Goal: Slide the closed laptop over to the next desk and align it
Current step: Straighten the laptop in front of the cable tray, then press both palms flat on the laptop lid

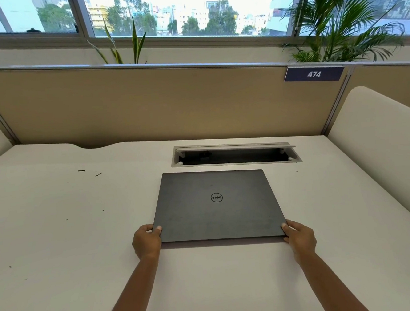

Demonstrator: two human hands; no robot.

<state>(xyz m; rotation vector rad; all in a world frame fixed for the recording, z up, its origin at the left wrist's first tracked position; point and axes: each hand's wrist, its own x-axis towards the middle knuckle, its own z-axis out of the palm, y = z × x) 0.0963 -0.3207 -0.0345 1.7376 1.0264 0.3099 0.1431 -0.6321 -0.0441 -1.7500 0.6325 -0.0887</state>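
**Friend:** What are your hands doing?

**Me:** My left hand pinches the near left corner of the closed laptop, thumb on top. My right hand pinches the near right corner the same way. Both hands are holding on to it.

**Friend:** Where is the laptop?

**Me:** It lies flat on the white desk, right in the middle. From the laptop, my hands are at 7 and 5 o'clock. The open cable box is just past it at 12 o'clock.

**Friend:** Which step is this?

**Me:** I think I have my grip and the slide comes now. I cannot tell which desk is the next one. A soft divider stands at 3 o'clock and another is at 9 o'clock.

**Friend:** What must you do next?

**Me:** Push with both hands the same, so it stays flat and does not turn. Then I make its edges straight with the desk edge.

**Friend:** Count things for me!

**Me:** 1 laptop, 2 hands, 1 cable box, 1 number sign that says 474, and 2 plants, one at and one at.
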